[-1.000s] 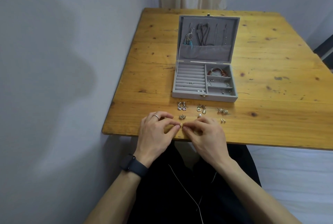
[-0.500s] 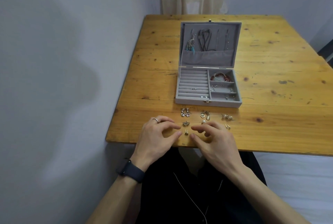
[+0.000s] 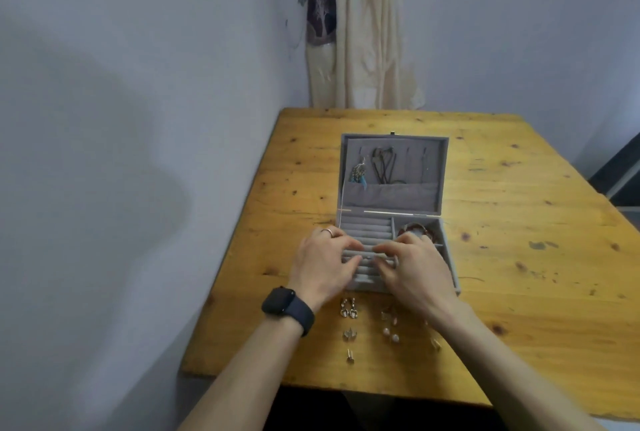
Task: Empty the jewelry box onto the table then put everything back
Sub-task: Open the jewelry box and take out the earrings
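Observation:
The grey jewelry box [image 3: 449, 259] stands open in the middle of the wooden table [image 3: 526, 278]. Its raised lid [image 3: 394, 195] holds a black cord necklace [image 3: 382, 167] and a teal feather earring [image 3: 358, 175]. A reddish bracelet [image 3: 417, 230] lies in the right back compartment. My left hand [image 3: 322, 264] and my right hand [image 3: 414, 269] hover over the ring rolls, curled fingertips almost meeting on one roll. Anything between the fingers is too small to see. In front of the box lie several earrings: a crystal pair [image 3: 348, 307], a small stud [image 3: 349, 356] and a pearl pair [image 3: 389, 334].
A plain wall runs along the table's left edge. A cream curtain [image 3: 363, 49] hangs behind the far edge. The near table edge is just behind the row of earrings. A dark watch [image 3: 287, 309] sits on my left wrist.
Both hands left the small stud on the table near the front edge and moved forward into the box, over the ring rolls. The camera tilted up.

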